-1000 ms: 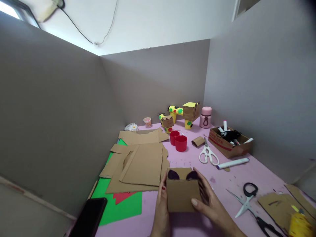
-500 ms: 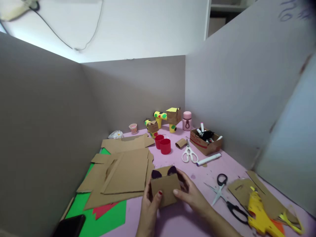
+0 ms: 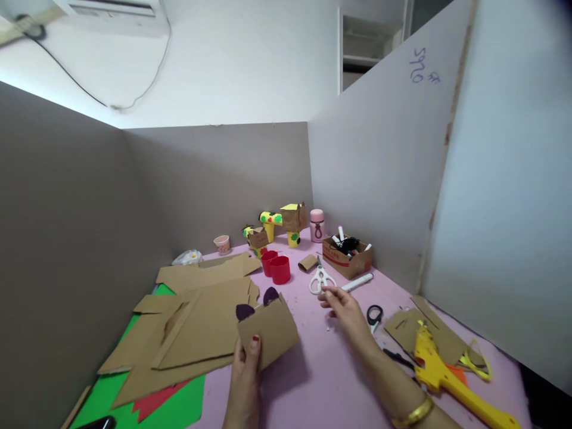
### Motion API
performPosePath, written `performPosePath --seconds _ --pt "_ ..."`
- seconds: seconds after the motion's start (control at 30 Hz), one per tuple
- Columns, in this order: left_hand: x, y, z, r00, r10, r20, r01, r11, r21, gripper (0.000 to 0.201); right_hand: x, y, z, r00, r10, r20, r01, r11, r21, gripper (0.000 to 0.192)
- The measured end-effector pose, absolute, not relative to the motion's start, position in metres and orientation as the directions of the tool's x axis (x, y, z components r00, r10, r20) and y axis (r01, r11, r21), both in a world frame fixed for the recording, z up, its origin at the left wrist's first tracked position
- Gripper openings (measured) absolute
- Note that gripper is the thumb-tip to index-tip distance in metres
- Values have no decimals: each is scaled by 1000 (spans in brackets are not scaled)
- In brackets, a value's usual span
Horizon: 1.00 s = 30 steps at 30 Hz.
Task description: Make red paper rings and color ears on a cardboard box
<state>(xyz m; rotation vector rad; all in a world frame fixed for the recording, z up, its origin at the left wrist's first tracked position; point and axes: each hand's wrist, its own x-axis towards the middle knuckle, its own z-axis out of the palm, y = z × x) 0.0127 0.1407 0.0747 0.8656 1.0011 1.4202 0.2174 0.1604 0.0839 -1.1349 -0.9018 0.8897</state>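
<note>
My left hand (image 3: 247, 372) holds a small cardboard box piece (image 3: 268, 330) with two dark purple ears (image 3: 257, 302), lifted above the pink table (image 3: 313, 381). My right hand (image 3: 346, 311) is off the piece, fingers apart, stretched out over the table toward the white scissors (image 3: 320, 280) and the white marker (image 3: 357, 282). It holds nothing. A gold bangle sits on my right wrist.
Flat cardboard sheets (image 3: 196, 316) lie on green paper (image 3: 147, 405) at left. Two red cups (image 3: 276, 267), a cardboard roll (image 3: 307, 263), decorated cardboard figures (image 3: 281, 223), a pink jar (image 3: 317, 225) and a box of markers (image 3: 346, 256) stand behind. Black scissors (image 3: 379, 325) and a yellow glue gun (image 3: 440, 369) lie at right.
My right hand let go of the cardboard piece and moved forward and right toward the white scissors. My left hand alone now holds the piece, tilted. The camera view has swung right.
</note>
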Motion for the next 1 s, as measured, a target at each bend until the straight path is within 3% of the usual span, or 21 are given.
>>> performPosePath --seconds 0.17,0.37,0.63,0.8,1.0 --pt "10 138 66 -64 998 25 -315 -44 948 66 226 160 78 433 898 74 -164 159 -973 24" --pt "10 145 55 -96 994 53 -322 -82 943 73 193 150 70 245 963 110 -154 150 -977 24" --pt "12 150 48 -100 989 107 -321 -134 938 74 162 137 59 74 980 184 -246 196 -949 86" --pt "8 145 49 -44 992 122 -277 -130 952 69 156 130 60 -23 973 231 -320 211 -923 75" --pt "5 146 46 42 984 173 -205 -161 965 81 157 129 63 -14 969 246 -354 225 -908 71"
